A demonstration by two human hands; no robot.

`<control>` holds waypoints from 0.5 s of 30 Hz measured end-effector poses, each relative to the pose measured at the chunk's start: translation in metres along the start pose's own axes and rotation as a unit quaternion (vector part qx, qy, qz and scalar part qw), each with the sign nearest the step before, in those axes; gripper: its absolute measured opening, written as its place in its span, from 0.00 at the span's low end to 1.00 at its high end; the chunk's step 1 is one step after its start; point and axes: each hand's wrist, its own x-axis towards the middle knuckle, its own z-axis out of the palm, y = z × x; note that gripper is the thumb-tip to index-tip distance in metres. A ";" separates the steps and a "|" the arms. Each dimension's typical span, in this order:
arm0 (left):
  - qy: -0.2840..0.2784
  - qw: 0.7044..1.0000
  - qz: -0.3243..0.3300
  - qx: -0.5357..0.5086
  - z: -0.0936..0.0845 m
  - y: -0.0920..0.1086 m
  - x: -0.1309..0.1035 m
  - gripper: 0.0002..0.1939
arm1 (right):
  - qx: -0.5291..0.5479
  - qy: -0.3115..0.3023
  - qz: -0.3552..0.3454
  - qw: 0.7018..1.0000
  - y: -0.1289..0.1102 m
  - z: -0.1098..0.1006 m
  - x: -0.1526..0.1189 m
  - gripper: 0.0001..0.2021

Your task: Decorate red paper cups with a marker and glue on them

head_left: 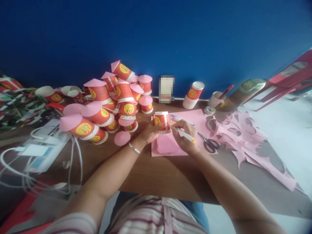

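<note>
My left hand [151, 131] is closed around a red paper cup [161, 119] with a yellow emblem and a white band down its side. In my right hand [185, 136] is a white marker pen [187, 134] with an orange end. Its tip side points at the cup; whether it touches is hidden by my fingers. Under both hands lie pink paper sheets [168, 146], with another pen [182, 120] on them. Just right of my right hand are dark-handled scissors [211, 144].
Several red cups with pink cone tops [97, 89] are heaped at left, near a pink paper disc [122, 138]. A power strip [47, 152] with white cables stands at far left. Pink paper scraps [243, 136], a tape roll [210, 110], stacked cups [193, 94] and a bottle [243, 92] are at right.
</note>
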 end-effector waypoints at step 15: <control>-0.023 1.000 -0.004 -0.014 -0.008 -0.002 0.002 0.26 | -0.015 0.002 0.008 1.000 0.002 0.000 0.000 0.06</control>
